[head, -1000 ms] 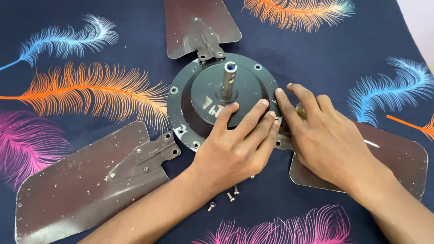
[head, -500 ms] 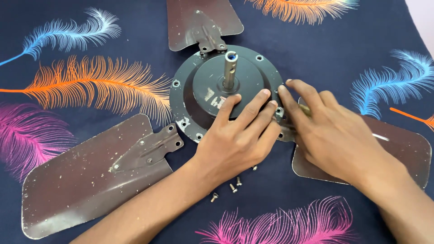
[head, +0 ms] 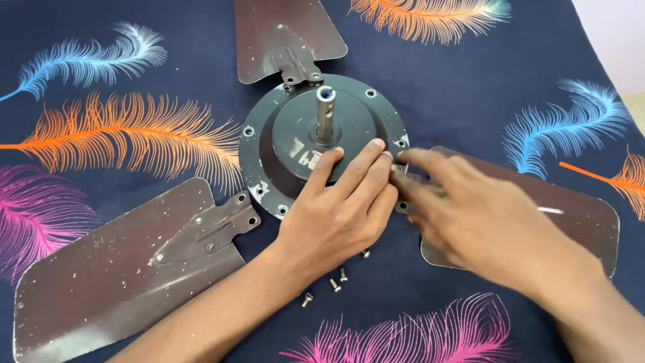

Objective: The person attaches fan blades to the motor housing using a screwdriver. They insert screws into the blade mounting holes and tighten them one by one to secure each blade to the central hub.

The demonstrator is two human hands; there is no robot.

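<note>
While the left hand (head: 336,215) lies flat, fingers spread, on the round dark metal motor housing (head: 282,144), gripping nothing, the right hand (head: 470,215) is motion-blurred at the housing's right rim; fingertips meet the left hand's there, and whether they pinch anything I cannot tell. Housing sits near the middle of the cloth (head: 457,87), a little toward the far edge: stepped disc, matte grey-black, scuffed paint, ring of screw holes round the flange, plain steel shaft (head: 325,114) standing upright from its centre. Three flat brown sheet-metal blades, speckled and worn, rounded corners: far blade (head: 269,27) bracket touching the flange at the far edge, left blade (head: 101,269) lying apart from the housing with its pressed bracket and open holes, right blade (head: 571,208) under the right hand. Loose small bright screws (head: 334,284) lie on the cloth near its front edge, just beside the left wrist. Cloth is dark navy fabric, printed with orange, blue and pink feathers.
</note>
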